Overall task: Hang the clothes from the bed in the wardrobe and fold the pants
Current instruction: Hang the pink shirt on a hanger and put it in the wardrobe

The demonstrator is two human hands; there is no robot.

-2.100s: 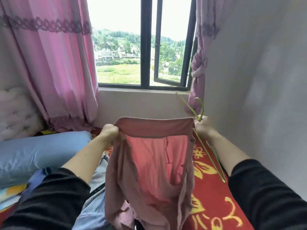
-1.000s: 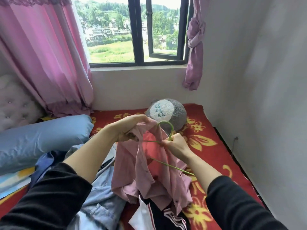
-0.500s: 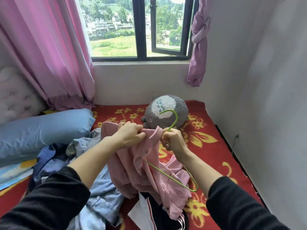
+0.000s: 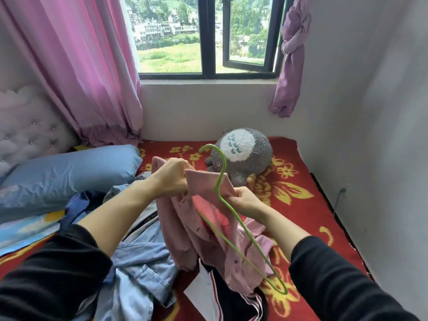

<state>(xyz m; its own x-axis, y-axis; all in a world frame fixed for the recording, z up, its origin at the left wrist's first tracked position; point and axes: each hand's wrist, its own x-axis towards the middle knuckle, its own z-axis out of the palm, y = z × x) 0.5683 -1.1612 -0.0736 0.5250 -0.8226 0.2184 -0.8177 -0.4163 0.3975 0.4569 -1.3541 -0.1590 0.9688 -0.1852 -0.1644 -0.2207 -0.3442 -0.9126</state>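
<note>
Hands over the bed (image 4: 301,200), your left hand (image 4: 172,177) gripped pink shirt (image 4: 208,218) collar, right hand (image 4: 246,201) pinched green hanger (image 4: 234,218) and cloth.

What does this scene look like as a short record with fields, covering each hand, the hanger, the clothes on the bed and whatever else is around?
left hand: closed on the collar of the pink shirt
right hand: pinching the shirt together with the green hanger
hanger state: one arm inside the shirt, the other outside, hook pointing up
still on bed: denim garment, dark striped garment
bedding: red floral blanket, blue pillow
other: grey plush toy near the window wall
wardrobe: not in view
</note>
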